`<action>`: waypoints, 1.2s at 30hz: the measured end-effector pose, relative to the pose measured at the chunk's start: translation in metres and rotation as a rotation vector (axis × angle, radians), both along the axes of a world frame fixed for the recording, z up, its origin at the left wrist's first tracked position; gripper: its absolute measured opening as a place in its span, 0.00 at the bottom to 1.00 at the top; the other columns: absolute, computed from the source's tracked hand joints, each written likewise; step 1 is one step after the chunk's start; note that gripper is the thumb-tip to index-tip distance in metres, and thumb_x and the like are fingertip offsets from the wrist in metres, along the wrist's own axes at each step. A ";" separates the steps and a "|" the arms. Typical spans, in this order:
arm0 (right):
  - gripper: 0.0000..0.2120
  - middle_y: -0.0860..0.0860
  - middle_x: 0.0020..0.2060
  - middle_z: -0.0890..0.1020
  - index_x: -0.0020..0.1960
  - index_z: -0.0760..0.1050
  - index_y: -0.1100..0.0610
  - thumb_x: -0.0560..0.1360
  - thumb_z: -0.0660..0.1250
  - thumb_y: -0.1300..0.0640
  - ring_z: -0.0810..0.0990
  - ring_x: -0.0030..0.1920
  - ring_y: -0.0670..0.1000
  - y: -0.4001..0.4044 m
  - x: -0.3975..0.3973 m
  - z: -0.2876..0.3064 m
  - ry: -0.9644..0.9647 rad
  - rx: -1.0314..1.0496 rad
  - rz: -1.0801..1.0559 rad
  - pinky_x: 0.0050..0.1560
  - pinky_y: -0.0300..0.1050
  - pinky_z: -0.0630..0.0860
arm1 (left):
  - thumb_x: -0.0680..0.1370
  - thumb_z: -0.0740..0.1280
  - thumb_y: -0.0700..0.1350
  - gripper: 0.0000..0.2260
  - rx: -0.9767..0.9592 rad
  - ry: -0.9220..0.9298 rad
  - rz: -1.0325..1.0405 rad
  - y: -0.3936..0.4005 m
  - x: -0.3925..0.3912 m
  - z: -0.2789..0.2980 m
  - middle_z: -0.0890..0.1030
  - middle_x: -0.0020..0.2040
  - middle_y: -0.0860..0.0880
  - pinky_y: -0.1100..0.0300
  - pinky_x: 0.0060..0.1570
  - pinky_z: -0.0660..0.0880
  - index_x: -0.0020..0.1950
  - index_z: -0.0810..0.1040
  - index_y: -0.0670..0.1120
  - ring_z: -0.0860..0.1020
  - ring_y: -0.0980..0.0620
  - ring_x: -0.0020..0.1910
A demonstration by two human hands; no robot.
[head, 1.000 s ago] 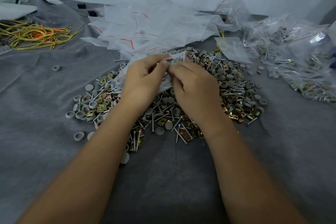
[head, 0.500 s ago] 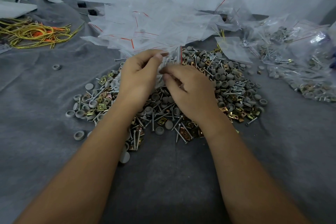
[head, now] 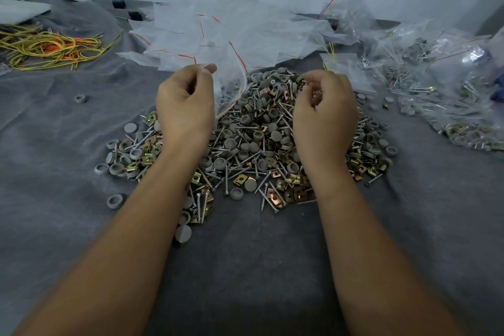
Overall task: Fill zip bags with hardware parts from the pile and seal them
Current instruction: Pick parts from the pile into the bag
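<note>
Most of the pile (head: pixel 245 142) is still lying loose between and under both hands; filled bags (head: pixel 447 95) are stacking right of the right hand (head: pixel 326 114), fingers curling over parts. Left hand (head: pixel 185 106) is pinching an open zip bag (head: pixel 231 82), seemingly unfilled.

Clear zip bag (head: pixel 231 84) (red-striped) hangs over the piled screws, caps, clips (head: pixel 253 142).

Dim, even light; soft shadows, wide-angle distortion
</note>
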State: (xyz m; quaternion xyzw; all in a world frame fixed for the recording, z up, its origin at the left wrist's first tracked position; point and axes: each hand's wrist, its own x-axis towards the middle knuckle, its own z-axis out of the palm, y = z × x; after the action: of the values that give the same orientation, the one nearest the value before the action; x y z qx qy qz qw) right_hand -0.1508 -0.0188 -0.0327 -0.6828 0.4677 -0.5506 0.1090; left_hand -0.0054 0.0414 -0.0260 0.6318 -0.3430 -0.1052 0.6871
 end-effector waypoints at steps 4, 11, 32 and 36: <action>0.12 0.50 0.50 0.78 0.55 0.79 0.55 0.75 0.62 0.64 0.76 0.52 0.52 -0.005 -0.004 0.000 0.026 0.069 -0.057 0.52 0.52 0.75 | 0.81 0.61 0.44 0.11 0.059 -0.033 -0.061 0.000 -0.002 -0.002 0.61 0.21 0.57 0.61 0.27 0.56 0.53 0.82 0.51 0.58 0.57 0.22; 0.12 0.50 0.54 0.81 0.55 0.81 0.51 0.75 0.63 0.59 0.72 0.59 0.56 -0.009 -0.005 -0.003 0.312 0.172 -0.040 0.60 0.54 0.70 | 0.81 0.60 0.44 0.11 0.073 -0.036 -0.083 0.000 -0.002 -0.003 0.60 0.19 0.57 0.65 0.23 0.56 0.53 0.82 0.51 0.58 0.58 0.20; 0.05 0.49 0.45 0.84 0.49 0.83 0.55 0.75 0.71 0.54 0.79 0.51 0.54 -0.004 0.000 -0.004 0.235 0.090 0.126 0.58 0.56 0.72 | 0.82 0.60 0.43 0.11 0.095 -0.005 -0.141 0.000 -0.006 -0.002 0.61 0.18 0.57 0.67 0.22 0.57 0.53 0.82 0.47 0.59 0.59 0.19; 0.06 0.49 0.45 0.83 0.51 0.82 0.55 0.77 0.68 0.57 0.78 0.52 0.53 -0.004 0.001 -0.004 0.164 0.097 0.173 0.55 0.55 0.74 | 0.82 0.60 0.43 0.11 0.094 0.002 -0.155 -0.001 -0.006 -0.003 0.61 0.19 0.57 0.66 0.23 0.58 0.54 0.82 0.47 0.59 0.59 0.19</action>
State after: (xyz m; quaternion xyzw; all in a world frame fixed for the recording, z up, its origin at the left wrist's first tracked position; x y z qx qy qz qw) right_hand -0.1497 -0.0229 -0.0371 -0.7573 0.4406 -0.4580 0.1503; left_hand -0.0116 0.0407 -0.0286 0.6350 -0.3848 -0.1745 0.6468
